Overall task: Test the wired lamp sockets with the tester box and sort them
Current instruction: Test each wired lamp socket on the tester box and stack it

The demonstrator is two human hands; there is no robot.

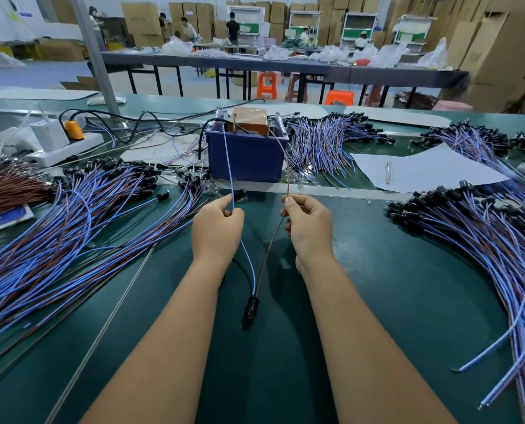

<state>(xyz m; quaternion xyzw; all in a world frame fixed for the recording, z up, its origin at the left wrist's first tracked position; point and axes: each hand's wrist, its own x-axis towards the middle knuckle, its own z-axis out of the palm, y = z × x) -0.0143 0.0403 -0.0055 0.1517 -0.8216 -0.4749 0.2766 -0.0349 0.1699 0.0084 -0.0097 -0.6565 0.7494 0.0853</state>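
I am seeing no brand or readable writing anywhere on the bench; the markings on the far cartons are too blurred to read.

Nearest to me, the black lamp socket [249,312] is hanging low between the forearms, close over the green worktop [393,301] near its front edge. Its two leads are running up and apart. My left hand [217,232] is pinching the blue wire [230,179] between thumb and curled fingers; my right hand [308,226] is pinching the brown wire [287,182] the same way. Both wires are stretching on toward the middle of the worktop and reaching into the blue tester box [247,148], where brass posts are standing beside a brown block.

A big heap of wired sockets [71,228] is fanning across the left side, and another heap [484,240] is curving along the right edge. Further bundles [322,139] are lying just right of the box. A white sheet [423,169] with a pen [388,172] on it is sitting behind the right heap. A white power strip [62,148] with an orange plug is resting toward the far left corner.
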